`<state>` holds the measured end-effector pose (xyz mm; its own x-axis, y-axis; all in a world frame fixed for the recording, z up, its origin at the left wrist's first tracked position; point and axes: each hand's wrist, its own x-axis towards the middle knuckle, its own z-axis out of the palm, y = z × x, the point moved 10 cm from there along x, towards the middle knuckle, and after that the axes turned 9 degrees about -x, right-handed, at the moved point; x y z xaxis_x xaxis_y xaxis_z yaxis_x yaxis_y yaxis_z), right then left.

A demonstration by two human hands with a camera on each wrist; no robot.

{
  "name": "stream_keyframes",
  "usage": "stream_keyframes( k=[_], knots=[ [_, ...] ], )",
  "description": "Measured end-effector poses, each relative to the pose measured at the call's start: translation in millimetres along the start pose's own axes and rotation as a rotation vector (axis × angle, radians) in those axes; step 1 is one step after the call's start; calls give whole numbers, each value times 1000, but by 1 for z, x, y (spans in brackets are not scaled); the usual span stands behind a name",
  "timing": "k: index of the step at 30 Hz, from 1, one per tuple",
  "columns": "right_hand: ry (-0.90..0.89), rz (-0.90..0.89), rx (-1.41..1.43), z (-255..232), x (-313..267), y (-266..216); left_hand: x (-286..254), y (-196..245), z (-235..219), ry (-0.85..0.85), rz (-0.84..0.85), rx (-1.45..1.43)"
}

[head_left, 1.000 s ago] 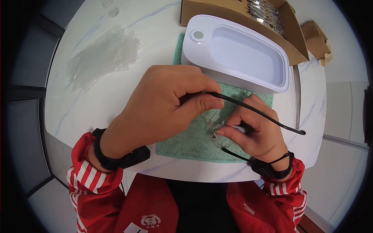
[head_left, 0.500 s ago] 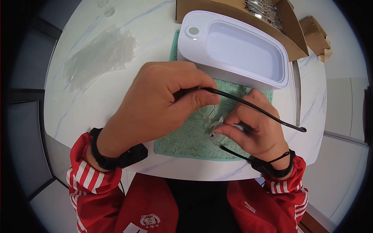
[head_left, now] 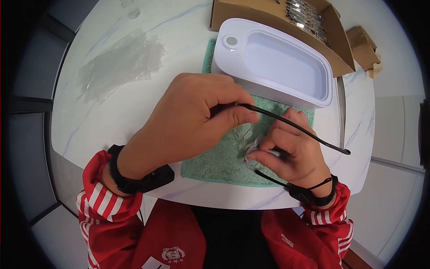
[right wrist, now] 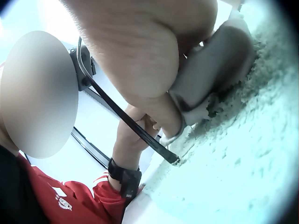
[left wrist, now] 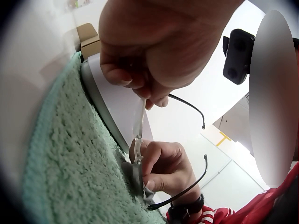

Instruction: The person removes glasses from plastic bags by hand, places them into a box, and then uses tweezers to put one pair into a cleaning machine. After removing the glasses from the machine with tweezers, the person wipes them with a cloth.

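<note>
A pair of glasses with clear rims and thin black temples (head_left: 295, 127) is held over a green towel (head_left: 215, 163). My left hand (head_left: 192, 116) pinches it between thumb and index finger at one hinge end. At the other lens, my right hand (head_left: 298, 150) pinches a grey-white cloth (head_left: 253, 148) around the lens. In the left wrist view the clear frame (left wrist: 138, 123) stands nearly upright between both hands, the cloth (left wrist: 136, 179) low beside the towel. The right wrist view shows the cloth (right wrist: 215, 65) bunched under the fingers, close to the towel.
A white oblong basin (head_left: 286, 67) sits on the towel's far part. Behind it a cardboard box (head_left: 251, 13) holds several glasses. Clear plastic bags (head_left: 121, 65) lie at the left, small clear pieces (head_left: 133, 13) beyond; a smaller carton (head_left: 362, 45) is at far right.
The head view has shifted slightly. My right hand's fingers have changed their bend a little at the cloth; the left hand keeps its pinch on the glasses.
</note>
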<state>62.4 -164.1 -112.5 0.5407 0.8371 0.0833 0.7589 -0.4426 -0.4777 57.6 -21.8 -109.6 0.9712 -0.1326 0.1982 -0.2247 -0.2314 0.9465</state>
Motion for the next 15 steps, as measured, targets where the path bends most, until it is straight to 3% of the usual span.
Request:
stream_keyframes(
  k=[3,11,15],
  knots=[
    [45,19,-87,-6,0,4,-1,1,-1,1,5,3],
    [-118,34,20,9,-4,4,-2,0,-1,7,52,22],
    [-61,-6,-5,4,-3,-1,-2,-4,0,-25,-1,31]
  ],
)
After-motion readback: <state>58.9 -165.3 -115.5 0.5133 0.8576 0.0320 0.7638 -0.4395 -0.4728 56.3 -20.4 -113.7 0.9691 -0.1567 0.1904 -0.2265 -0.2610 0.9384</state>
